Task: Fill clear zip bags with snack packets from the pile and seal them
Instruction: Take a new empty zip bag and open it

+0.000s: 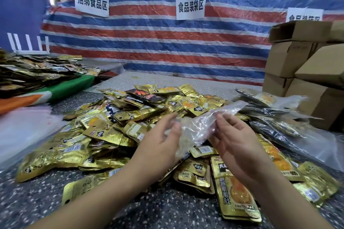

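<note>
A clear empty zip bag (201, 128) hangs crumpled and tilted above the pile of gold snack packets (115, 126). My left hand (160, 141) is motion-blurred; its thumb and fingers pinch the bag's lower left edge. My right hand (234, 143) pinches the bag's right side between thumb and fingers. Several larger gold packets (232, 188) lie on the speckled table (167, 210) just under my hands. The bag's zip end is too blurred to tell if it is open.
Filled clear bags of dark packets (275, 128) lie at the right before stacked cardboard boxes (305, 72). A stack of empty clear bags (24, 132) sits at the left. Another packet heap (37, 72) covers a green cloth at the far left.
</note>
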